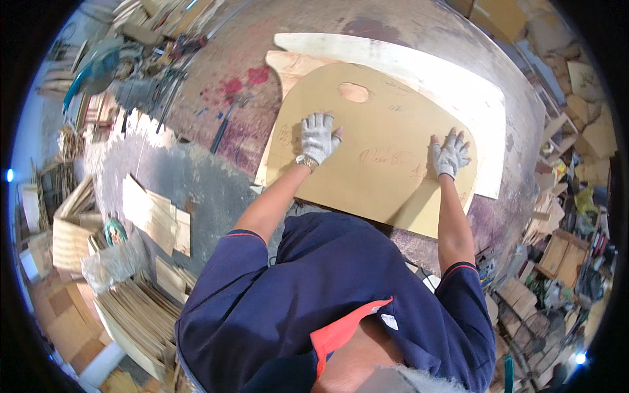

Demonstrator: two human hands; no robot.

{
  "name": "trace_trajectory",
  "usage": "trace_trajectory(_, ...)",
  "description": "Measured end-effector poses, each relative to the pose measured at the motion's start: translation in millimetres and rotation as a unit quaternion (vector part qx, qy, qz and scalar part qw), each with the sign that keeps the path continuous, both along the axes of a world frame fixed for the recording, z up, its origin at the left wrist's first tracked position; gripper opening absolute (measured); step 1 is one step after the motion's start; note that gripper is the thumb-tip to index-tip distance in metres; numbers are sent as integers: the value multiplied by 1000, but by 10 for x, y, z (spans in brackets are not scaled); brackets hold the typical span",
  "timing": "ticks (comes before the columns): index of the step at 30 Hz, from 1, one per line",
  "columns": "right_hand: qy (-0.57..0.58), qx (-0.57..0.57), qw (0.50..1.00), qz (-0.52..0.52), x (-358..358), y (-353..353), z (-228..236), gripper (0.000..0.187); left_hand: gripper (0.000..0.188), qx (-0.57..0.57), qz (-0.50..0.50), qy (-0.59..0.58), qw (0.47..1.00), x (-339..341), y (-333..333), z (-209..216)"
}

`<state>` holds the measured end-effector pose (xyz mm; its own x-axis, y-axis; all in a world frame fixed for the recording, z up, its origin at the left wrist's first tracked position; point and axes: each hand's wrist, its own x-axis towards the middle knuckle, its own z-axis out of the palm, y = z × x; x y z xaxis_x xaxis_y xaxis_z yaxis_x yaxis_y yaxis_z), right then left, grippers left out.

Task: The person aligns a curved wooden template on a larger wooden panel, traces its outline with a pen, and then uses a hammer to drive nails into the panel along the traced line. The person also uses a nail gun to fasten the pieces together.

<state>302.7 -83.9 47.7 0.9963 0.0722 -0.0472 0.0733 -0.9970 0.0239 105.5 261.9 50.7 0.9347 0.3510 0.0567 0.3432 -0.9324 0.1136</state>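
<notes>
Rounded tan template panel (386,137) lay over a pale board (490,124), long axis nearly nine to three o'clock. Left hand (319,137) and right hand (449,155) (both gloved) rested flat on it, fingers parted, gripping nothing; the oval cutout (354,92) lay at one o'clock from the nearer, left.

red handwriting (386,158) runs across the tan board (347,190); smaller scrawls (397,107) nearer its edges are too faint to read.

Worn articles: navy shirt (341,262) with short, red-edged sleeves (219,272), coral collar facing (342,329) and small white label (390,321); left hand (317,137) and right hand (449,157) in pale grey gloves (316,145); left wristband (306,162).
</notes>
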Motion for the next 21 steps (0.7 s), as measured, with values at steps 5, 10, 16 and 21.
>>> trace_trajectory(5, 1, 10, 1000, -5, -14, 34, 92, 87, 58, 35, -71, -129, 988, 978, 208, -133)
trace_trajectory(10, 2, 6, 1000, -11, -19, 50, 135, 86, 53, 46, -99, -74, 991, 1586, 294, -172)
trace_trajectory(16, 12, 32, 999, -8, -22, 31, 93, 89, 27, 7, -115, -78, 990, 1847, 398, -244)
trace_trajectory(21, 6, 48, 999, -10, -33, 33, 54, 92, 29, -9, -108, -95, 990, 2007, 419, -244)
